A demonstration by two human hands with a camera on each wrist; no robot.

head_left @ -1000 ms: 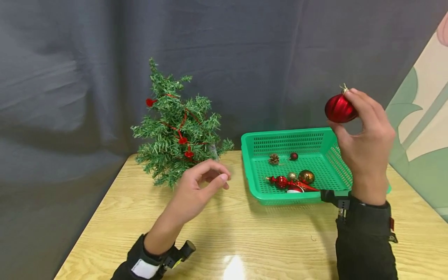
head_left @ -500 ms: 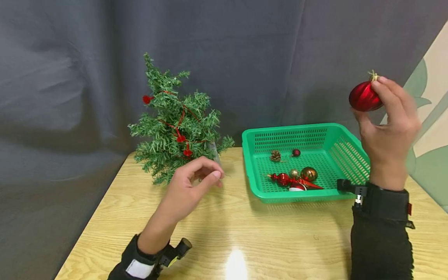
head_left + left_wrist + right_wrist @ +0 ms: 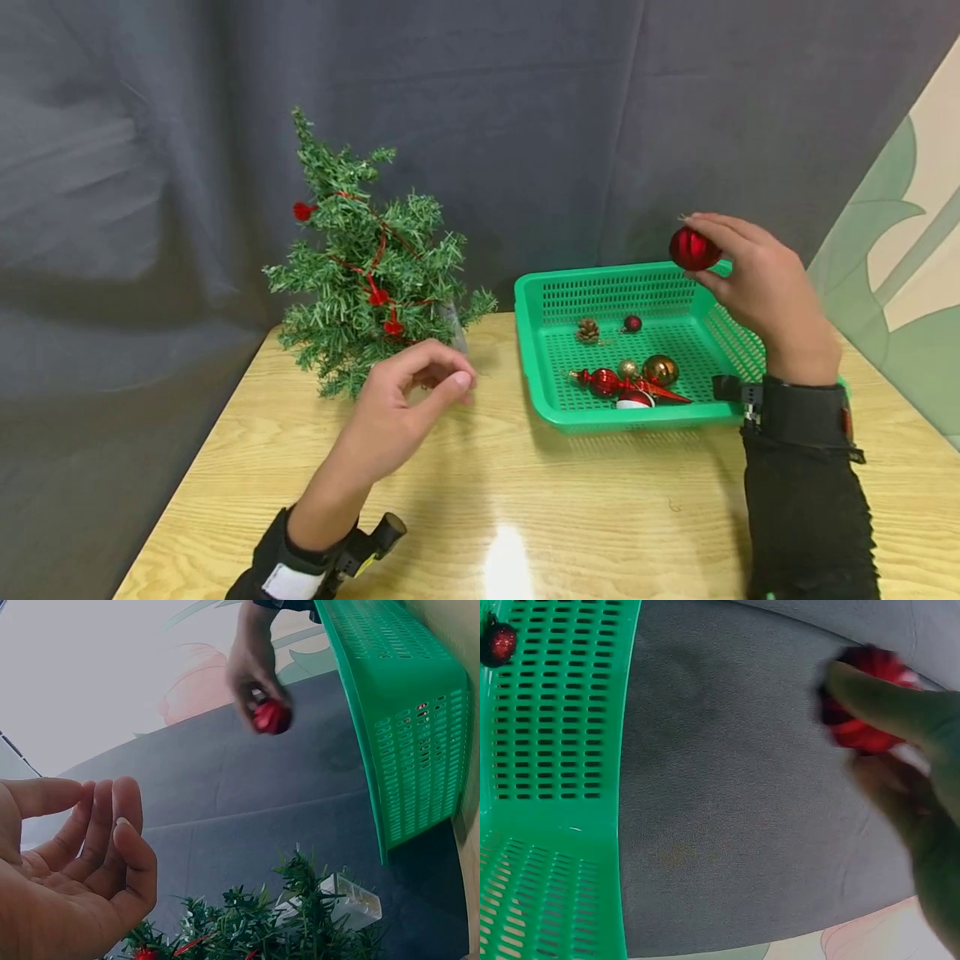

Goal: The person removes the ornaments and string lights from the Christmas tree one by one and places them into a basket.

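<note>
My right hand (image 3: 738, 271) pinches a shiny red ball ornament (image 3: 693, 249) in its fingertips, above the far right part of the green basket (image 3: 534, 367). The same red ball (image 3: 271, 718) shows in the left wrist view, and blurred (image 3: 864, 712) in the right wrist view. My left hand (image 3: 420, 392) hovers over the table in front of the small green tree (image 3: 360, 267), fingers loosely curled and holding nothing. The tree carries a red bead string and small red decorations.
The basket holds a pine cone (image 3: 588, 331), a small dark red ball (image 3: 633, 323), a gold ball (image 3: 660, 370) and a red finial ornament (image 3: 604, 383). The wooden table (image 3: 525, 517) stands against a dark grey curtain. A painted panel (image 3: 892, 250) leans at the right.
My right hand has come down and to the left with the red ball, from high at the right to just over the basket's far rim. The left hand has barely moved.
</note>
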